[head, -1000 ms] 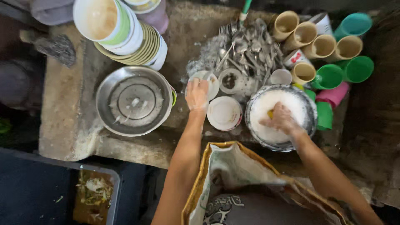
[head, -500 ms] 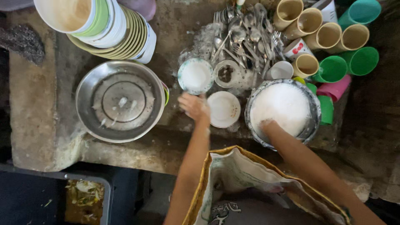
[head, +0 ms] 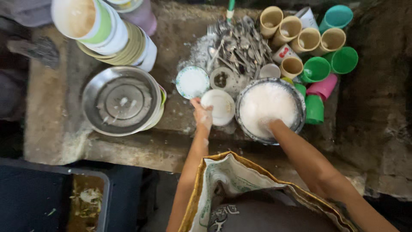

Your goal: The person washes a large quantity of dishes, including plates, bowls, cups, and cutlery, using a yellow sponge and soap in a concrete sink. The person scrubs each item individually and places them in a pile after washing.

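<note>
the left hand (head: 202,114), wet with suds, grips the near rim of a small white saucer (head: 219,106) lying on the concrete slab (head: 56,124). the right hand is sunk in the foam of a round metal basin (head: 296,124), so whether it is spread or closed cannot be told. a white cup with red markings (head: 283,53) lies among beige and green cups (head: 315,68).
</note>
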